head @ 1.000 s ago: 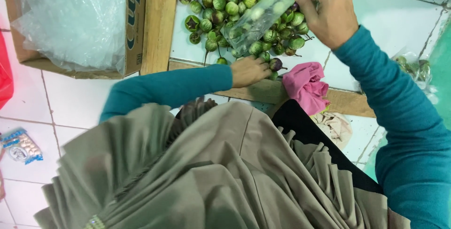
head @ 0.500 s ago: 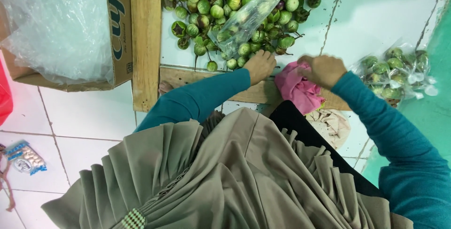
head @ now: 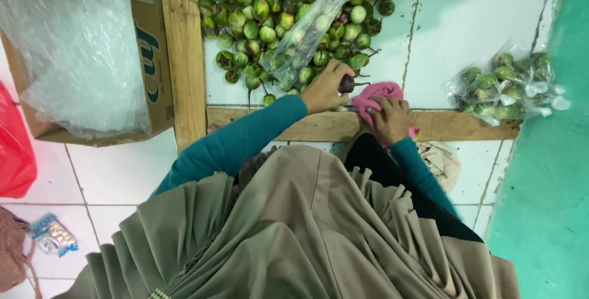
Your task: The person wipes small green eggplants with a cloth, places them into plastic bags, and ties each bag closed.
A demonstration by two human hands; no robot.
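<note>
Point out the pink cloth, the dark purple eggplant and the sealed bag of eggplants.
pink cloth (head: 372, 95), head view, bare upper fold.
dark purple eggplant (head: 347, 83), head view, round body.
sealed bag of eggplants (head: 504, 85), head view, middle.

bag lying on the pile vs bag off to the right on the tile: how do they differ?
The bag on the pile is long, slack and only partly filled; the bag on the tile is squat, bulging and bunched closed at one end. The first lies across the loose eggplants, close to the left hand; the second sits alone, away from both hands. Both are clear plastic holding small green eggplants.
</note>
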